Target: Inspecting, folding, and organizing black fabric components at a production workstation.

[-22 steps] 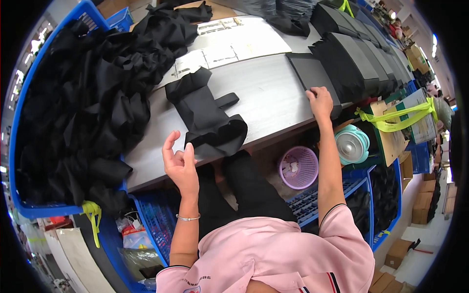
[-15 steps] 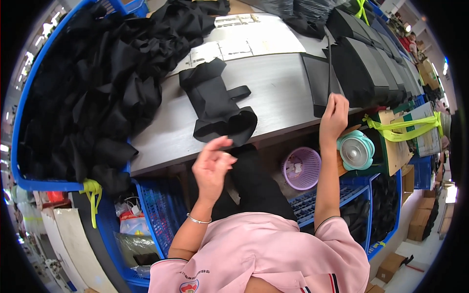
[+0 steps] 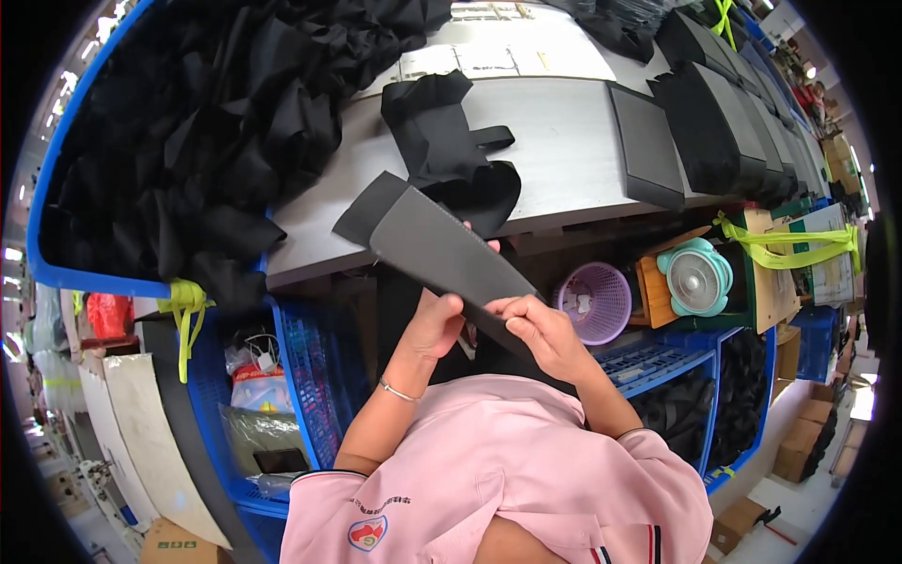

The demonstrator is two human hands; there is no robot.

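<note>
A: From the head view, where is the grey panel (image 3: 453,246)?
B: Up off the table, slanting over the person's lap, near the table's front edge. Its smooth grey face is turned upward, and a black flap (image 3: 368,209) juts from its upper left end.
A: How does the right hand (image 3: 543,331) hold it?
B: Closed in a pinch at the lower right end, thumb and forefinger together on the edge.
A: And the left hand (image 3: 438,325)?
B: Partly curled about the panel's middle: thumb by the near edge, fingers passing underneath, with fingertips (image 3: 493,245) peeping out past the far edge. How tightly it grips, I can't tell; the panel hides most of the fingers.
A: What lies on the table (image 3: 564,141)?
B: Just beyond the panel, a black fabric piece (image 3: 430,132) with a small loop sticking out to the right. Further right, a flat grey piece (image 3: 648,141) beside stacked grey panels (image 3: 731,117).
A: Around it?
B: At left, a blue crate (image 3: 103,276) heaped with black fabric (image 3: 188,150). Right of the hands, below table level, a purple basket (image 3: 613,299) and a teal fan (image 3: 696,279).
</note>
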